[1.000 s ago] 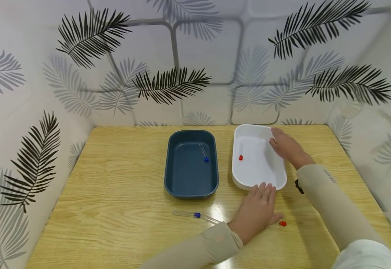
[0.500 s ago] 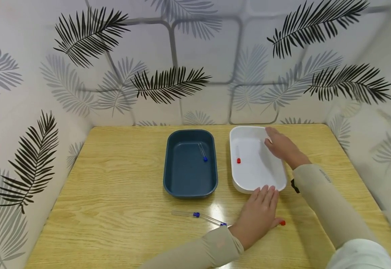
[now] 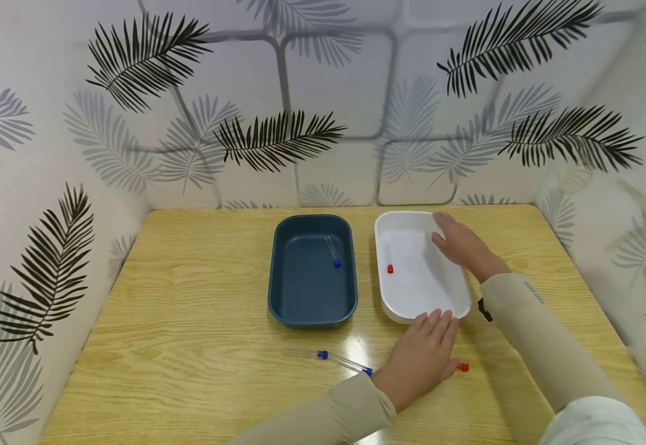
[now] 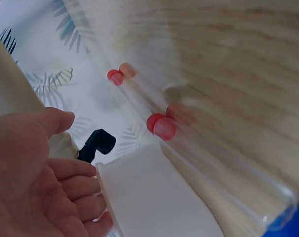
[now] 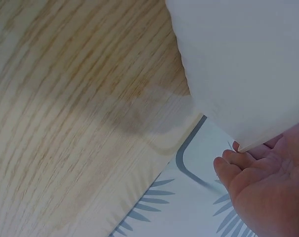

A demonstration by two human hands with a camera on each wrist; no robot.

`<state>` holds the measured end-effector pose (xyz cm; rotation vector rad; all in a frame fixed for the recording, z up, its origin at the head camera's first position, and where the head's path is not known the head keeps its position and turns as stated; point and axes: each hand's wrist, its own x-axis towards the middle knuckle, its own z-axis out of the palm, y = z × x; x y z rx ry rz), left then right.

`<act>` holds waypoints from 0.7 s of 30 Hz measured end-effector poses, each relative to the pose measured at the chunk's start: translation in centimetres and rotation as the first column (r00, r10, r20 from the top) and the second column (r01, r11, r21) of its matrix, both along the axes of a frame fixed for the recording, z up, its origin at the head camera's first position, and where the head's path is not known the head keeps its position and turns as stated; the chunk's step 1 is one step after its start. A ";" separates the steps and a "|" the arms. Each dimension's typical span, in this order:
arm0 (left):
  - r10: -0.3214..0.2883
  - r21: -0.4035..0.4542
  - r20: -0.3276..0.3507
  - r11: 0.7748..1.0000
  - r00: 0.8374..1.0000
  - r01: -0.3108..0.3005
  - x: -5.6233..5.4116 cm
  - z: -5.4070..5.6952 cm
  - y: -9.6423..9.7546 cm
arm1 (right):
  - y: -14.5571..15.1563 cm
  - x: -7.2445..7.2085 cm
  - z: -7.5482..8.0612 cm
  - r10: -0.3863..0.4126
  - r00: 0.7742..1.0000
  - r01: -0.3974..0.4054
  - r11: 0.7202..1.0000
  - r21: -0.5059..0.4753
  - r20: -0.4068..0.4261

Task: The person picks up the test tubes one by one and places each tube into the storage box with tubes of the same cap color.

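My left hand (image 3: 420, 353) rests its straight fingers on the near rim of a white tray (image 3: 425, 281), palm down. At the tray's far right corner, my right hand (image 3: 464, 247) touches the rim with extended fingers, its thumb over the inside. A clear tube with a red cap (image 3: 390, 269) lies along the tray's left side. In the left wrist view, clear tubes with red caps (image 4: 160, 126) lie on the table beside that hand, and a blue cap (image 4: 291, 223) shows at the corner. The right wrist view has the fingertips against the tray's edge.
A dark blue tray (image 3: 301, 281) stands left of the white one, holding a tube with a blue cap (image 3: 336, 263). Two blue-capped tubes (image 3: 351, 363) lie end to end on the wooden table (image 3: 178, 321), partly behind the left wrist. A leaf-patterned backdrop (image 3: 323, 74) surrounds the table.
The white tray has shifted slightly left and towards me, turning a little, with both hands against it. Its red-capped tube moved along with it. The blue tray stays where it was.
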<state>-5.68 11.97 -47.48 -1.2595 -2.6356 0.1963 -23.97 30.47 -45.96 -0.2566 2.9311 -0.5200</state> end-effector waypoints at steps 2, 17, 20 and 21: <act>-0.023 0.001 0.036 1.000 0.999 0.023 -0.2 0.1 -0.2 | 0.1 0.0 -0.1 0.004 1.000 -0.004 1.000 0.001 0.001; -0.177 0.142 0.210 0.978 0.962 0.150 -1.4 0.2 -1.9 | 0.9 -0.2 -1.0 0.037 0.999 -0.040 0.994 -0.106 -0.033; -0.227 0.239 0.175 0.954 0.958 0.183 -2.0 1.0 -2.7 | 1.4 0.0 -0.9 0.023 0.998 -0.031 0.988 -0.152 -0.055; -0.225 0.262 0.158 0.948 0.961 0.179 -2.2 1.3 -3.1 | 1.5 0.1 -0.7 0.013 0.998 -0.023 0.986 -0.167 -0.064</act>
